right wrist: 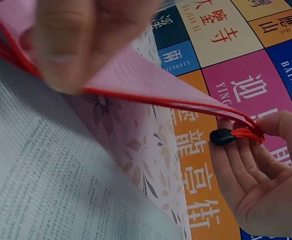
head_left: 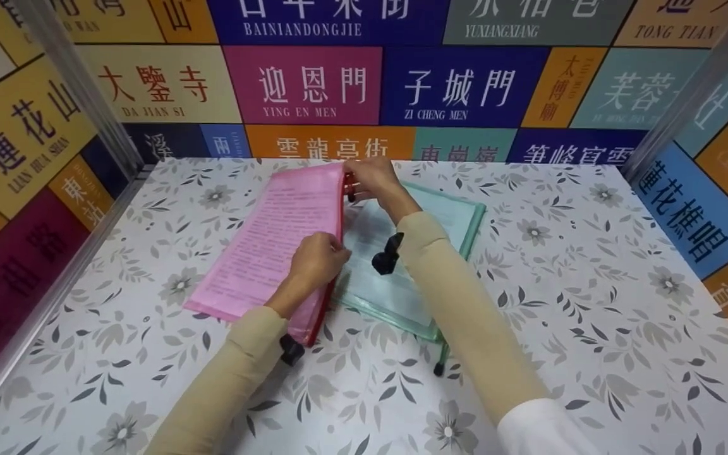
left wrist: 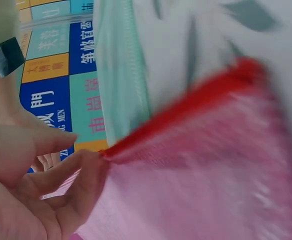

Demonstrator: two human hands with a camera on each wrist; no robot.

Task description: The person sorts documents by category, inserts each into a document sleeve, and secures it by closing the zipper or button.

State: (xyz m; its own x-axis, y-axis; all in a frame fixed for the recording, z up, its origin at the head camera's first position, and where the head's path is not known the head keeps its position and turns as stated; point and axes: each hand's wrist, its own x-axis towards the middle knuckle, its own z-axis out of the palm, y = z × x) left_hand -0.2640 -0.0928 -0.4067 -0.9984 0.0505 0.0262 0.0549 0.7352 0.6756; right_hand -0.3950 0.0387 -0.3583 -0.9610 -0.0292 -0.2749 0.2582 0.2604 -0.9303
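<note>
A pink mesh zip pouch (head_left: pixel 269 227) with a printed sheet inside is tilted up along its red zipper edge (right wrist: pixel 151 98). My right hand (head_left: pixel 373 180) pinches its far corner between thumb and finger. A black-tipped red zipper pull (right wrist: pixel 222 137) hangs against that hand's fingers. Near the corner, the two red edges stand slightly apart. Midway along the same edge, my left hand (head_left: pixel 316 259) holds the pouch with curled fingers; its thumb (left wrist: pixel 61 141) looks apart from the edge in the left wrist view. Partly beneath lies a green zip pouch (head_left: pixel 402 284), also with printed paper inside.
The green pouch's zipper pull (head_left: pixel 440 366) sticks out toward the front. A floral-patterned tabletop (head_left: pixel 566 303) lies under everything. Panels with large printed characters (head_left: pixel 313 85) rise at the back and both sides. Each wrist carries a small black camera (head_left: pixel 388 254).
</note>
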